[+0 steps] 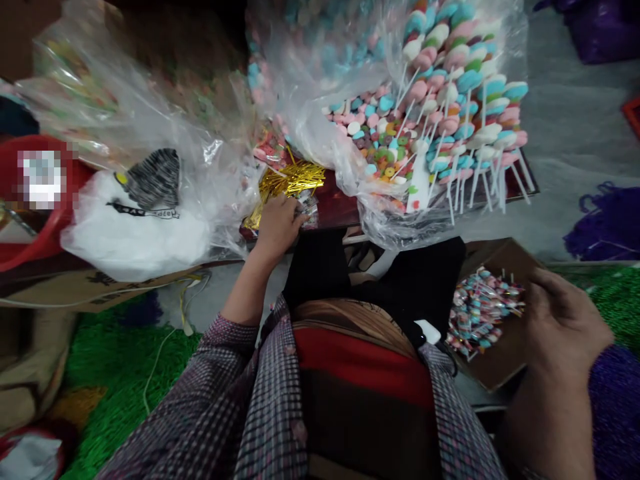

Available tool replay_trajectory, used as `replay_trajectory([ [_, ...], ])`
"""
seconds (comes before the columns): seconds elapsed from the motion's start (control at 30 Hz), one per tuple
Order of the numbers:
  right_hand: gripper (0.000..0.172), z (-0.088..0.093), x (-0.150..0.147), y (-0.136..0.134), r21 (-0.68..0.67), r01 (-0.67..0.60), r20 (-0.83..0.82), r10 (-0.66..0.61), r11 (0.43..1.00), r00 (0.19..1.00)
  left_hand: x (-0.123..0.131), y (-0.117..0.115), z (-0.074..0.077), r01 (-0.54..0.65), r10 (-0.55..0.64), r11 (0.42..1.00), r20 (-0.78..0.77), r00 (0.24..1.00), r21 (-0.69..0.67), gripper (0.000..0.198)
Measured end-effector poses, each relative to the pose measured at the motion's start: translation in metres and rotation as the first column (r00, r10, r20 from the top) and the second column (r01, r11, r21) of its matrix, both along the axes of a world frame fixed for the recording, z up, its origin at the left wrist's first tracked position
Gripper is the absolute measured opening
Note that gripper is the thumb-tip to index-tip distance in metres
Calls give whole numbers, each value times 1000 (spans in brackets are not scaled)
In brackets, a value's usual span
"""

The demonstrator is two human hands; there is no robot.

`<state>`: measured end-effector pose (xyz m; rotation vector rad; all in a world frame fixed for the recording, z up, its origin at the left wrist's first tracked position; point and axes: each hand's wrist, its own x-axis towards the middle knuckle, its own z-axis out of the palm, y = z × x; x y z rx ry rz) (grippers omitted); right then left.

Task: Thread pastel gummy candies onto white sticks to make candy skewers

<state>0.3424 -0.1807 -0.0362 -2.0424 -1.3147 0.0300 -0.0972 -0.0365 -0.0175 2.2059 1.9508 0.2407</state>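
My left hand (280, 223) lies on the dark red tabletop, its fingers bent down at a small heap of clear plastic wrappers (309, 207). Its fingertips look closed, but what they pinch is hidden. Right behind it lies a bundle of shiny gold twist ties (295, 177). My right hand (565, 313) is at the right side of a cardboard box (500, 363), its fingers bent and somewhat smeared. Inside that box are several wrapped candy skewers (483, 310) in pink, blue and white. Whether the right hand holds anything does not show.
Many candy skewers (463, 100) on white sticks rest on the table's right side, beside an open bag of loose candies (380, 130). Clear bags (145, 233) and a red basin (50, 243) stand at left. Green tinsel (130, 360) and purple tinsel (605, 223) lie around.
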Motion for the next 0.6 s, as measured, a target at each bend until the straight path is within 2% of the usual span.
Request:
replay_trajectory([
  [0.1, 16, 14, -44, 19, 190, -194, -73, 211, 962, 975, -1, 4, -5, -16, 15, 999, 5, 1000, 42, 12],
  [0.2, 15, 27, -89, 33, 177, -359, -255, 396, 916, 882, -3, 5, -10, -24, 21, 995, 37, 999, 96, 18],
  [0.27, 16, 33, -117, 44, 132, -461, -431, 470, 877, 770, -6, 5, -14, -21, 12, 994, 76, 997, 110, 20],
  [0.33, 17, 37, -142, 57, 103, -568, -535, 527, 817, 660, -9, 6, -16, -25, 11, 993, 124, 992, 114, 21],
  [0.4, 20, 39, -166, 73, 100, -641, -633, 545, 761, 549, -12, 5, -16, -42, 16, 989, 184, 983, 139, 22],
  [0.47, 26, 39, -188, 91, 95, -675, -742, 504, 732, 442, -13, 2, -14, -56, 8, 979, 241, 970, 195, 23],
  [0.6, 44, 38, -230, 126, 45, -672, -889, 336, 739, 311, -1, -11, -6, -39, -43, 944, 239, 970, 327, 29],
])
